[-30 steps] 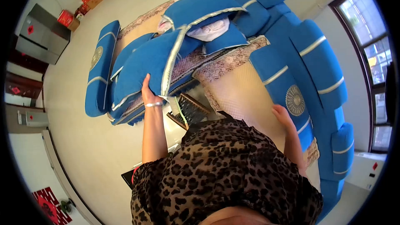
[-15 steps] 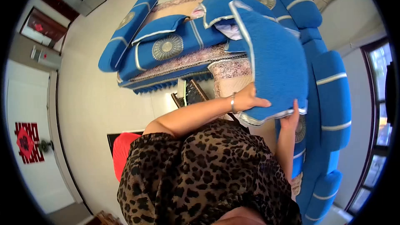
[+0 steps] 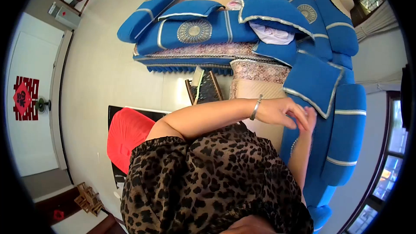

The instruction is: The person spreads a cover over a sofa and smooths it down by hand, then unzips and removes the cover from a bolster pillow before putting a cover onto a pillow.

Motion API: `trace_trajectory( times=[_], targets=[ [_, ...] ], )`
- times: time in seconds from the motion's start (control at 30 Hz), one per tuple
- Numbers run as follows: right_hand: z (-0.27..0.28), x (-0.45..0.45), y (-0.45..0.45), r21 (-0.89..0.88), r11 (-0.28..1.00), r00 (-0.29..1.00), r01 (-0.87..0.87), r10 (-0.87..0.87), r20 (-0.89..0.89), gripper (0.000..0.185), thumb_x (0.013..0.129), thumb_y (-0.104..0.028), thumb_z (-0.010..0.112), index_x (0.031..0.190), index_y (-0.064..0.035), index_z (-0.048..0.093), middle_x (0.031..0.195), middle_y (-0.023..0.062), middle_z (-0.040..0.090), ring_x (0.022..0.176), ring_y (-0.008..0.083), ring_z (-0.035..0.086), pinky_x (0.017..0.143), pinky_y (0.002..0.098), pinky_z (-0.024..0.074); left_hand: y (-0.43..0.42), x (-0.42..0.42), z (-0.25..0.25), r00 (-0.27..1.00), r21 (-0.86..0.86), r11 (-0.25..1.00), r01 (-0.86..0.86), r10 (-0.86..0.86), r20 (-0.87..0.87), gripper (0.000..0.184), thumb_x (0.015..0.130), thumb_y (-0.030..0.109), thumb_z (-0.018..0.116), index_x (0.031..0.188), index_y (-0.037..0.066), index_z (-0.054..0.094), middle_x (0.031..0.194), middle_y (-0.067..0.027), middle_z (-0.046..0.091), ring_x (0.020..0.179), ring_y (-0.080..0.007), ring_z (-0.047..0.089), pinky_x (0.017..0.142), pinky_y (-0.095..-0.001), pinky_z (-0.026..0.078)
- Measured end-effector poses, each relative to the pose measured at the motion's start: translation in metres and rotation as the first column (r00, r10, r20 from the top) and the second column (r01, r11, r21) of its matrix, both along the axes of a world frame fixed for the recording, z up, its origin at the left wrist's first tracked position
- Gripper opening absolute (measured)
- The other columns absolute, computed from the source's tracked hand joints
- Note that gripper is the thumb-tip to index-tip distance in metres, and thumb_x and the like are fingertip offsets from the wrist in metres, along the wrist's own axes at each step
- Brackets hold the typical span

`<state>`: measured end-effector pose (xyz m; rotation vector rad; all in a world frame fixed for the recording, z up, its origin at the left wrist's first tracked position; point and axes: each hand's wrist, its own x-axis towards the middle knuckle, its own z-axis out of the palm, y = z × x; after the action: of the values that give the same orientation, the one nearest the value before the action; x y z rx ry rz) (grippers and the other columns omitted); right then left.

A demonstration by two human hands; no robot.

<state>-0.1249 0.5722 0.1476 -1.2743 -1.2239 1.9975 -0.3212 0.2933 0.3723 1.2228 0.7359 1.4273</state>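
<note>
My left hand [image 3: 279,112], with a silver bracelet on its wrist, reaches across in front of me, its fingers loosely stretched and holding nothing. Close by, my right hand [image 3: 308,121] is raised with its fingers apart, partly covered by the left fingertips; nothing shows in it. Just beyond both hands a blue cushion [image 3: 314,78] with silver edging rests on the sofa, leaning by the backrest. Whether the hands touch each other I cannot tell.
The blue sofa [image 3: 344,141] runs along the right and far side. Another blue cushion [image 3: 275,11] lies over a pale pink cloth [image 3: 272,34]. A small dark stool [image 3: 208,87] holds a brush [image 3: 198,78]. At left sits a red cushion [image 3: 128,136]; a straw hat [image 3: 340,0] tops the backrest.
The blue cushion has left both hands and now lies on the sofa. My hands have come close together, and the view has shifted.
</note>
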Motion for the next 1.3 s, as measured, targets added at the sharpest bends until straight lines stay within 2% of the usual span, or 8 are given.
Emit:
trace_trajectory(
  times=[0.07,0.3,0.67,0.83,1.0,1.1,1.17,1.3],
  targets=[
    [-0.014,0.008,-0.036,0.218,0.911,0.927,-0.35,0.302,0.223,0.038,0.083,-0.023,0.063,0.115,-0.0078,0.05,0.095,0.0073,0.061,0.079,0.016,0.059,0.061,0.0299,0.0456,-0.019,0.002,0.053,0.994,0.257,0.966,0.019,-0.046,0.101,0.033,0.076,0.003,0.055,0.106,0.0,0.068,0.098,-0.0104,0.066,0.091,-0.0181,0.062,0.086,-0.0293,0.047],
    [-0.151,0.034,-0.054,-0.017,0.897,0.724,-0.441,0.367,0.584,0.022,0.084,-0.019,0.062,0.1,-0.0073,0.054,0.087,0.0074,0.059,0.065,0.0142,0.057,0.05,0.0271,0.0428,-0.035,0.062,0.123,0.874,0.773,0.621,-0.13,-0.296,0.385,0.036,0.085,0.018,0.056,0.116,0.0,0.062,0.109,-0.0113,0.064,0.102,-0.022,0.056,0.088,-0.0348,0.044],
    [-0.213,0.156,-0.022,-0.154,0.897,0.727,-0.415,0.429,0.537,0.014,0.09,-0.015,0.053,0.078,-0.0092,0.053,0.059,0.0009,0.049,0.044,0.0127,0.048,0.036,0.0274,0.0329,-0.045,0.09,0.127,0.791,0.739,0.648,-0.184,-0.348,0.503,0.036,0.087,0.019,0.055,0.112,-0.005,0.062,0.106,-0.0167,0.065,0.096,-0.0263,0.059,0.085,-0.0382,0.045],
    [-0.219,0.181,-0.036,-0.266,0.915,0.791,-0.303,0.397,0.465,0.016,0.092,-0.018,0.052,0.08,-0.0085,0.054,0.06,0.0009,0.051,0.043,0.013,0.046,0.037,0.0284,0.0339,-0.037,0.051,0.118,0.916,0.783,0.615,0.089,-0.359,0.178,0.039,0.083,0.02,0.056,0.115,-0.002,0.061,0.111,-0.0162,0.064,0.107,-0.0247,0.057,0.094,-0.0356,0.042],
    [-0.151,0.179,-0.056,-0.19,0.892,0.759,-0.411,0.45,0.471,0.016,0.093,-0.018,0.052,0.095,-0.0032,0.057,0.072,0.0034,0.056,0.058,0.0135,0.053,0.05,0.0271,0.0422,-0.035,-0.004,0.055,0.889,0.396,0.831,0.39,-0.452,0.075,0.03,0.083,0.011,0.058,0.111,0.003,0.064,0.104,-0.0107,0.065,0.105,-0.0261,0.057,0.097,-0.0366,0.041],
    [-0.111,0.157,-0.08,-0.125,0.918,0.771,-0.377,0.386,0.507,0.019,0.094,-0.019,0.052,0.096,-0.0015,0.058,0.073,0.0036,0.057,0.061,0.0123,0.054,0.052,0.0258,0.043,-0.009,-0.077,-0.086,0.992,-0.232,0.972,0.03,-0.058,-0.112,0.036,0.09,0.018,0.058,0.121,0.001,0.057,0.117,-0.0088,0.063,0.107,-0.0158,0.057,0.094,-0.0293,0.045],
    [-0.096,0.158,-0.09,-0.099,0.951,0.79,-0.292,0.298,0.536,0.019,0.093,-0.022,0.054,0.09,-0.0034,0.058,0.068,0.0017,0.055,0.055,0.0105,0.051,0.047,0.025,0.0391,0.0,-0.143,-0.241,0.87,-0.605,0.64,-0.473,0.23,-0.437,0.036,0.086,0.029,0.065,0.116,0.008,0.062,0.108,-0.0055,0.064,0.094,-0.0141,0.059,0.075,-0.0294,0.05],
    [-0.096,0.201,-0.087,-0.162,0.92,0.72,-0.356,0.381,0.58,0.018,0.09,-0.024,0.06,0.093,-0.0062,0.057,0.067,0.0007,0.055,0.051,0.0113,0.053,0.04,0.0257,0.0378,-0.039,-0.257,-0.37,0.63,-0.909,0.07,-0.411,0.743,-0.228,0.053,0.08,0.044,0.069,0.115,0.006,0.059,0.095,-0.0096,0.06,0.082,-0.0224,0.059,0.068,-0.0369,0.052]
  ],
)
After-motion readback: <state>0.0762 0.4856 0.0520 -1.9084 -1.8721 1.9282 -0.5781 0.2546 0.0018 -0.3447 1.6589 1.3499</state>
